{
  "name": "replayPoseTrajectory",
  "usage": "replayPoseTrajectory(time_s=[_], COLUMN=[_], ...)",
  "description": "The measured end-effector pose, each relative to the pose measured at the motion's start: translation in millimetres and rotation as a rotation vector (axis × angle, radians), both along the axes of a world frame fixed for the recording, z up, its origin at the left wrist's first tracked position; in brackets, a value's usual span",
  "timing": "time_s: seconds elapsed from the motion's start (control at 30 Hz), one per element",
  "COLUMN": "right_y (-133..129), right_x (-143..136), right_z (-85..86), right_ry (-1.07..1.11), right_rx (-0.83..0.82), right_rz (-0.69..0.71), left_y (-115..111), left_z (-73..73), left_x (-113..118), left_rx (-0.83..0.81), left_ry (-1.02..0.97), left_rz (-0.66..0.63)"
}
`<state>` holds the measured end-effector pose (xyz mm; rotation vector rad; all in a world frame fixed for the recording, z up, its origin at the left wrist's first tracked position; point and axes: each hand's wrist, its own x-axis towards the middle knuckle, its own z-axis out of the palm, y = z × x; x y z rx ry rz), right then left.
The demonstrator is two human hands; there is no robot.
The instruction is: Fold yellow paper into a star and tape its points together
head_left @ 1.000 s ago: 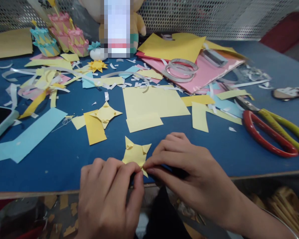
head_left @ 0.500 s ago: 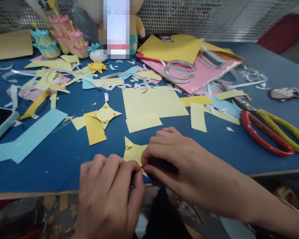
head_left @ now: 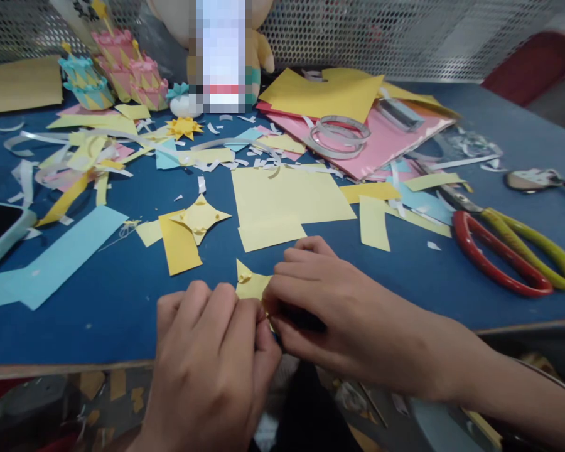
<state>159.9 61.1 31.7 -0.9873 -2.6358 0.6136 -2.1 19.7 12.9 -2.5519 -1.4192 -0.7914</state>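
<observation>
Both hands meet at a small pale yellow paper star [head_left: 250,285] by the table's front edge. My left hand [head_left: 211,358] is closed, thumb and forefinger pinching the star's near side. From the right, my right hand [head_left: 327,301] pinches the same star, its fingertips against the left ones. One pointed tip with a small curled fold shows; the hands hide most of the rest. Farther off lies a similar four-pointed yellow star [head_left: 201,218], partly over a darker yellow paper piece [head_left: 181,248]. A pale yellow sheet [head_left: 294,194] lies beyond the hands.
Scissors with red and yellow handles [head_left: 503,251] lie at right. Tape rings [head_left: 341,135] rest on pink and yellow sheets. Blue paper strips [head_left: 75,257] and a phone [head_left: 2,232] are at left. Paper castle-like models [head_left: 122,69] stand at the back among scraps.
My left hand has shifted slightly right and its thumb has bent in closer. My right fingertips have moved slightly left, covering more of the star.
</observation>
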Motion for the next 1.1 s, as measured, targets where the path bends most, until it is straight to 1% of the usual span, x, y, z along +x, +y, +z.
replayPoseTrajectory(time_s=[0.13, 0.27, 0.4, 0.57, 0.7, 0.87, 0.97, 1.1], right_y=[-0.2, 0.1, -1.0, -3.9, -4.5, -4.3, -5.0, -5.9], right_x=[-0.4, 2.4, 7.8, 12.8, 14.7, 16.2, 18.1, 20.7], right_z=[-5.9, -7.5, -5.4, -3.8, -5.6, -5.8, -5.3, -6.1], right_ry=[0.075, 0.075, 0.093, 0.153, 0.213, 0.23, 0.226, 0.222], right_rx=[0.032, 0.018, -0.003, -0.037, -0.029, -0.03, -0.025, -0.014], right_rz=[0.016, 0.012, -0.005, -0.043, -0.043, -0.052, -0.041, -0.034], left_y=[2.3, 2.0, 1.0, 1.8, 2.7, 2.6, 2.8, 3.0], left_z=[-0.7, 0.5, 0.3, -2.3, -3.3, -2.6, -3.1, -3.8], left_x=[1.8, -1.7, -9.0, -18.8, -19.0, -14.5, -15.9, -19.0], left_rx=[0.044, 0.005, -0.045, -0.063, -0.055, -0.054, -0.061, -0.06], left_ry=[-0.01, -0.028, -0.048, 0.007, 0.015, -0.024, 0.009, 0.018], left_rz=[-0.01, -0.058, -0.097, -0.157, -0.165, -0.117, -0.143, -0.141])
